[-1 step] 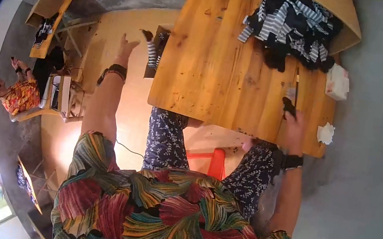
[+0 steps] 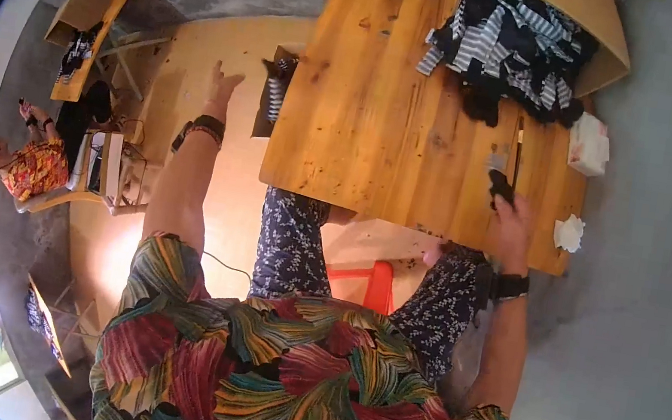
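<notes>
My left hand is stretched out beyond the table's left side, fingers apart and holding nothing. To its right, a striped sock with a black end lies in a cardboard box beside the table. At the table's right front, my right hand is closed round a small black item, perhaps a bunched sock; its kind is not clear. A thin dark stick lies on the wood just ahead of that hand.
On the wooden table, a large carton spills black-and-grey striped socks. A white packet and crumpled paper sit at the right edge. A red stool stands below; another person sits far left.
The striped sock has dropped from the air into the box beside the table. My right hand has shifted slightly with the black item; my left stays outstretched.
</notes>
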The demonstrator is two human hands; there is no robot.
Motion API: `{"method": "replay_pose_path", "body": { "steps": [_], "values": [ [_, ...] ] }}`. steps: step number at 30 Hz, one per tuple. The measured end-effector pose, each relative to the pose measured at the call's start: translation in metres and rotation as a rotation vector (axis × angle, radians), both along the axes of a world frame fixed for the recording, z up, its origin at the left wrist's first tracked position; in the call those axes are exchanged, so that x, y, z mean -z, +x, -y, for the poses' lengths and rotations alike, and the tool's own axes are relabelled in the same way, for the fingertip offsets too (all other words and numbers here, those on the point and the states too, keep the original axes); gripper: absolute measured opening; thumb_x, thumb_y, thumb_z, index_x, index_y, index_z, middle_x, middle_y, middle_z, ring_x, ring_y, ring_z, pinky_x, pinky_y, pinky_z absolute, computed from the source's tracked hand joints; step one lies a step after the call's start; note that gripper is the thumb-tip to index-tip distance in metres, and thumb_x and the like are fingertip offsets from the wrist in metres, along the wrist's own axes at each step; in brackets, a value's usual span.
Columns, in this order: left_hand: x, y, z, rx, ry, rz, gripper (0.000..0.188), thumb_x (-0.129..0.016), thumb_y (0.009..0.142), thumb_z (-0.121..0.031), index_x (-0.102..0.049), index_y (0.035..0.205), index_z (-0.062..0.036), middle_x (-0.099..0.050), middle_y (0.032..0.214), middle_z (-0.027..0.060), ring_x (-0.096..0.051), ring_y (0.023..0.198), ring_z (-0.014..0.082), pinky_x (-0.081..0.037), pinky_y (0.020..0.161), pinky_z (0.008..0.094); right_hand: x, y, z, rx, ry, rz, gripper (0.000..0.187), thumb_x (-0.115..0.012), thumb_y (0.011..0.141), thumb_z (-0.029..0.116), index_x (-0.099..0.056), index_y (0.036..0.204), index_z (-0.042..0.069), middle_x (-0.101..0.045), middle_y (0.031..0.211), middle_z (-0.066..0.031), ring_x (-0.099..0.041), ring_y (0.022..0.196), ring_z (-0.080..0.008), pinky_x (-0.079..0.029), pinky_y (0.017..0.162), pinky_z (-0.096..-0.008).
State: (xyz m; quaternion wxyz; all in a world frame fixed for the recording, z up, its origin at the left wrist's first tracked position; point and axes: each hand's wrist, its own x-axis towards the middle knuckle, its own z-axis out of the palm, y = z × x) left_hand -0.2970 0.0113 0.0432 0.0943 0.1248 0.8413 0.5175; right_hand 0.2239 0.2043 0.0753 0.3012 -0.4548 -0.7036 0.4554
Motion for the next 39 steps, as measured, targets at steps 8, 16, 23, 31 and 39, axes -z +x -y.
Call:
{"method": "replay_pose_path", "body": {
  "steps": [8, 16, 23, 31, 39],
  "values": [
    [-0.056, 0.155, 0.003, 0.747, 0.292, 0.016, 0.046, -0.065, 0.071, -0.013, -0.050, 0.114, -0.0043, -0.054, 0.107, 0.0116, -0.049, 0.101, 0.0200, -0.037, 0.087, 0.0332, -0.086, -0.052, 0.065, -0.183, -0.697, -0.500, 0.015, -0.049, 0.083, 0.018, -0.054, 0.083, 0.003, -0.050, 0.064, -0.0002, -0.036, 0.043, -0.0068, -0.030, 0.041, -0.0205],
    [-0.089, 0.302, 0.008, 1.130, 0.528, 0.854, 0.032, -0.067, 0.071, -0.014, -0.055, 0.097, 0.0004, -0.059, 0.089, 0.0094, -0.057, 0.079, 0.0178, -0.046, 0.074, 0.0305, -0.106, -0.070, 0.073, -0.287, -0.854, -0.570, 0.021, -0.055, 0.078, 0.024, -0.055, 0.078, 0.003, -0.048, 0.059, -0.0026, -0.032, 0.037, -0.0086, -0.027, 0.037, -0.0229],
    [-0.047, 0.315, 0.018, 0.723, 0.549, 1.033, 0.014, -0.064, 0.072, -0.008, -0.059, 0.082, 0.0005, -0.057, 0.068, 0.0041, -0.054, 0.056, 0.0139, -0.044, 0.047, 0.0271, -0.045, -0.048, 0.070, -0.019, -0.147, -0.327, 0.011, -0.055, 0.081, 0.011, -0.059, 0.085, 0.002, -0.051, 0.070, 0.0049, -0.045, 0.065, -0.0037, -0.037, 0.057, -0.0184],
    [0.001, 0.317, 0.017, 0.796, 0.571, 1.103, 0.021, -0.054, 0.074, -0.006, -0.058, 0.093, 0.0022, -0.060, 0.075, 0.0082, -0.058, 0.059, 0.0171, -0.048, 0.051, 0.0267, -0.002, -0.075, 0.150, -0.297, -0.246, -0.269, 0.011, -0.061, 0.073, 0.005, -0.060, 0.083, -0.001, -0.059, 0.074, -0.0001, -0.053, 0.068, -0.0069, -0.044, 0.060, -0.0212],
    [-0.051, 0.311, 0.031, 0.849, 0.457, 1.114, 0.041, -0.051, 0.071, 0.001, -0.047, 0.113, 0.0016, -0.060, 0.088, 0.0121, -0.061, 0.068, 0.0219, -0.049, 0.053, 0.0267, -0.021, -0.064, 0.153, -0.369, -0.292, -0.286, 0.016, -0.065, 0.071, 0.007, -0.059, 0.084, -0.001, -0.057, 0.071, -0.0002, -0.053, 0.063, -0.0081, -0.043, 0.056, -0.0215]
  ]
}}
